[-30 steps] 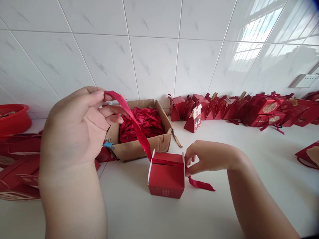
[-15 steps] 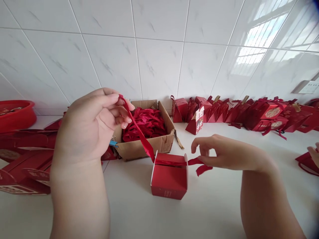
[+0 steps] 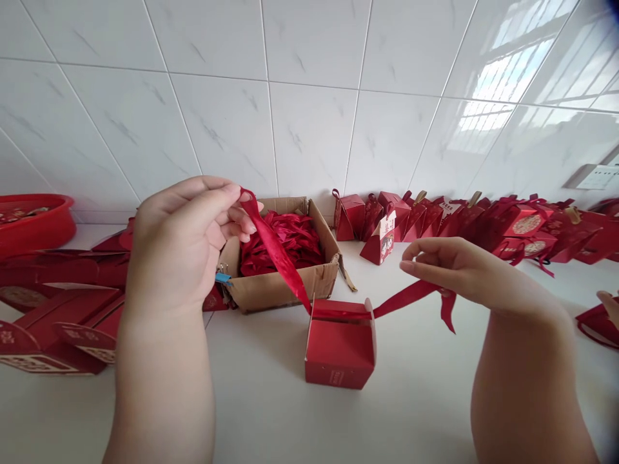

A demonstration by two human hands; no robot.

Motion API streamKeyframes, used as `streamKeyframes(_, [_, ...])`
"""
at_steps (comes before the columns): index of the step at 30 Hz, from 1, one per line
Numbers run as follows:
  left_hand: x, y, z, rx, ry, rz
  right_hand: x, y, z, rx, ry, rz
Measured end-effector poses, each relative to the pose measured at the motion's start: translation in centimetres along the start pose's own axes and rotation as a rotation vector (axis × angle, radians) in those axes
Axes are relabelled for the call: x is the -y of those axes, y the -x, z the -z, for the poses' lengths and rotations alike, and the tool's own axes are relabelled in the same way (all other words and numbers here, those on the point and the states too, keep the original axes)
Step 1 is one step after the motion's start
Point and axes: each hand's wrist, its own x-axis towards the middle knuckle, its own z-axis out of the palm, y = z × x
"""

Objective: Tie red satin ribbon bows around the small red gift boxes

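Observation:
A small red gift box (image 3: 340,351) stands on the white table in front of me. A red ribbon (image 3: 280,255) runs across its top, passing by the raised flaps at both sides. My left hand (image 3: 193,225) is above and left of the box, pinching one end of the ribbon between thumb and fingers. To the right, my right hand (image 3: 449,267) is closed on the ribbon's other part, whose loose tail hangs below the fingers. Both stretches slope down from my hands to the box.
Behind the box sits a cardboard carton (image 3: 275,290) full of red ribbons (image 3: 285,241). Red boxes (image 3: 62,322) are piled at left beside a red basin (image 3: 43,225). Ribboned boxes (image 3: 351,216) line the tiled wall. Another person's hand (image 3: 610,308) touches a red box at the right edge.
My right hand has moved right and up, and more ribbon shows on that side of the box. My left hand and the box sit slightly further right in the view.

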Motion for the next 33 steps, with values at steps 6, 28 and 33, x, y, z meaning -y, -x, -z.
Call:
streamKeyframes(6, [-0.1,0.5,0.0,-0.032,-0.088,-0.035,0.1,0.7,0.4,-0.086,-0.241,0.075])
streamKeyframes(28, [-0.6,1.5,-1.0,-0.075,-0.204,-0.195,-0.2,0.0,0.6,-0.196,-0.975,0.321])
streamKeyframes(33, [-1.4,2.0,-1.7,-0.149,-0.263,-0.185,-0.6,-0.4,0.4,-0.244,-0.986,0.339])
